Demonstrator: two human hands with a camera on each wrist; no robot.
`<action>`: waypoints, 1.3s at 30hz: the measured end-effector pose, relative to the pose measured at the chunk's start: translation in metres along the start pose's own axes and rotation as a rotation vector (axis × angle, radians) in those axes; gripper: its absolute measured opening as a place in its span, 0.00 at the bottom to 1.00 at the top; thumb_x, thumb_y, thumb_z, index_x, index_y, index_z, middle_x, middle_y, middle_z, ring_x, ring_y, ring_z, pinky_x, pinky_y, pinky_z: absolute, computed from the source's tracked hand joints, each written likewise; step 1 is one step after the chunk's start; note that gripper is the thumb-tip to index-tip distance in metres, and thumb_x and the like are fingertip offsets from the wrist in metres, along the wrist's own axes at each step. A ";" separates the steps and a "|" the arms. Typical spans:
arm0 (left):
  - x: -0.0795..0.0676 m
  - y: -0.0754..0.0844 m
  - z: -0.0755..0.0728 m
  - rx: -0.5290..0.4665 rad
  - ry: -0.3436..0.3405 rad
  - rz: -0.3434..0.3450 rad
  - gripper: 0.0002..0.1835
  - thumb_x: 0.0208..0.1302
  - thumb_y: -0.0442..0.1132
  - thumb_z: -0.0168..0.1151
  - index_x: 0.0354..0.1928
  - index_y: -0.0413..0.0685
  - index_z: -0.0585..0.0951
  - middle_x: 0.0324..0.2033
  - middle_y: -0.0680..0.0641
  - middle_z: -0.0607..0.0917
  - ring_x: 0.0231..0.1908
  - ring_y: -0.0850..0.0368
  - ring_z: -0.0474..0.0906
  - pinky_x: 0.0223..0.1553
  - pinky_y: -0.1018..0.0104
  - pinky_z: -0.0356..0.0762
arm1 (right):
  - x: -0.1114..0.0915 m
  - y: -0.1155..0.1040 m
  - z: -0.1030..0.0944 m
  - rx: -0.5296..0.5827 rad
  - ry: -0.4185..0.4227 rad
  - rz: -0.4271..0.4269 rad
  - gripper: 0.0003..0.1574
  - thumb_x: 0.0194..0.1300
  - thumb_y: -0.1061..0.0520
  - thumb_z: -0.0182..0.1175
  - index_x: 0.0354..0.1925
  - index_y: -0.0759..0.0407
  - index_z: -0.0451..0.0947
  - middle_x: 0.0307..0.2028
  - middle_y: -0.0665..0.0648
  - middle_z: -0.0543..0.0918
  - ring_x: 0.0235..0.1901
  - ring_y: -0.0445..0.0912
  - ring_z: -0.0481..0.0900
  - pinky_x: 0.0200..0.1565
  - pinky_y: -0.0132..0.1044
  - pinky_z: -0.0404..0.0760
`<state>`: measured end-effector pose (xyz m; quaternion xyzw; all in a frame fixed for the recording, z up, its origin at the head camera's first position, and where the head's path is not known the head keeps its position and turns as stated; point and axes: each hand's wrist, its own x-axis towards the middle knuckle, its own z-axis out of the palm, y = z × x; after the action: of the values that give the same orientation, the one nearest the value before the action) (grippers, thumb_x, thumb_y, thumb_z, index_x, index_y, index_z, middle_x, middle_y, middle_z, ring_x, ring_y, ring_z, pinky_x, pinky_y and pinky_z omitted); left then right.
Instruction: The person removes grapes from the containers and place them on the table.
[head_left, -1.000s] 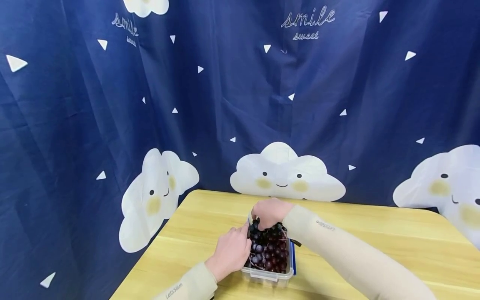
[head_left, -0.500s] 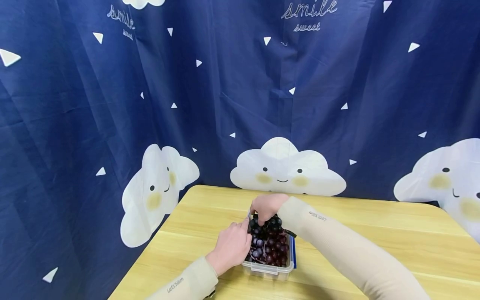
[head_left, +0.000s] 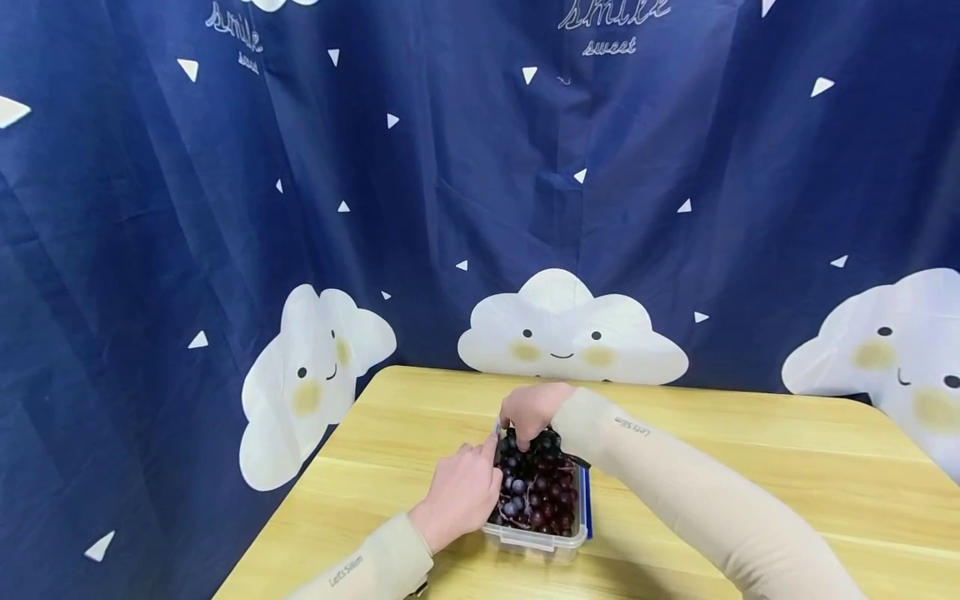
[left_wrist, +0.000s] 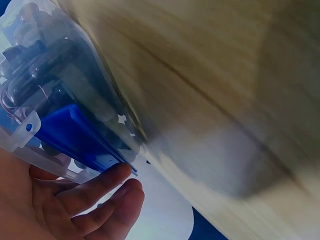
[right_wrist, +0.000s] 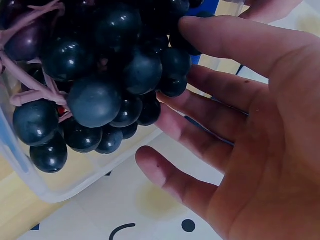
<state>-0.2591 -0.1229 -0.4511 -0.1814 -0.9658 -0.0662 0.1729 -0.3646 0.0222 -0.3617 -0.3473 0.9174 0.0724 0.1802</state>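
A clear plastic container [head_left: 528, 540] full of dark grapes [head_left: 551, 503] stands on the table. My left hand [head_left: 459, 488] grips its left side, the thumb by the rim and the fingers along the outside wall. In the left wrist view, the fingertips touch a blue latch flap [left_wrist: 75, 135] hanging down the wall. My right hand [head_left: 532, 412] reaches over the far end and holds a bunch of black grapes [right_wrist: 95, 100] there. The right wrist view has the thumb above and several fingers below the outer grapes, with pinkish stems [right_wrist: 30, 75] showing at left.
Another blue latch flap [head_left: 587, 504] hangs out at the container's right side. The light wooden table [head_left: 712, 467] extends to both sides. Behind it hangs a dark blue curtain [head_left: 510, 208] with white clouds and triangles.
The head view has tilted slightly downward then settled. My right hand has shifted slightly on the far grapes, its wrist lifting a little. The left hand keeps its hold on the container.
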 end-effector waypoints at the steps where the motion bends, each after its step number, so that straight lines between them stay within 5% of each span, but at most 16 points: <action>1: -0.001 0.000 0.000 -0.002 -0.001 0.000 0.27 0.70 0.43 0.51 0.66 0.36 0.74 0.39 0.43 0.88 0.39 0.49 0.82 0.25 0.55 0.79 | 0.000 -0.001 0.001 -0.007 -0.006 0.003 0.30 0.56 0.54 0.73 0.59 0.45 0.82 0.57 0.44 0.82 0.46 0.39 0.80 0.47 0.34 0.80; 10: -0.007 -0.002 0.001 0.028 0.026 -0.002 0.26 0.70 0.43 0.52 0.65 0.36 0.75 0.39 0.44 0.88 0.37 0.50 0.82 0.23 0.58 0.77 | 0.001 -0.012 0.004 0.007 -0.017 0.016 0.30 0.58 0.57 0.72 0.60 0.47 0.82 0.58 0.45 0.82 0.43 0.38 0.79 0.42 0.32 0.77; 22: -0.006 0.004 -0.002 0.049 0.042 -0.011 0.26 0.70 0.44 0.53 0.64 0.35 0.76 0.36 0.46 0.88 0.37 0.51 0.82 0.22 0.59 0.76 | 0.000 -0.007 0.009 -0.042 0.019 0.001 0.33 0.53 0.60 0.73 0.59 0.46 0.83 0.57 0.46 0.83 0.48 0.40 0.81 0.49 0.34 0.81; 29: -0.013 0.006 0.000 0.067 0.040 -0.008 0.26 0.69 0.44 0.54 0.64 0.35 0.76 0.34 0.46 0.88 0.35 0.52 0.83 0.21 0.59 0.75 | 0.002 -0.007 0.018 -0.050 0.052 -0.030 0.26 0.53 0.58 0.74 0.51 0.41 0.86 0.44 0.44 0.84 0.35 0.41 0.76 0.37 0.35 0.75; 39: -0.007 0.007 0.001 0.094 0.111 -0.001 0.25 0.68 0.43 0.55 0.62 0.36 0.78 0.33 0.46 0.88 0.33 0.52 0.83 0.21 0.57 0.77 | 0.003 -0.005 0.014 -0.048 0.061 0.022 0.27 0.54 0.59 0.73 0.53 0.44 0.84 0.48 0.45 0.84 0.39 0.40 0.78 0.43 0.36 0.80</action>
<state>-0.2505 -0.1191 -0.4538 -0.1687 -0.9568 -0.0307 0.2347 -0.3590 0.0204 -0.3758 -0.3433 0.9243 0.0861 0.1430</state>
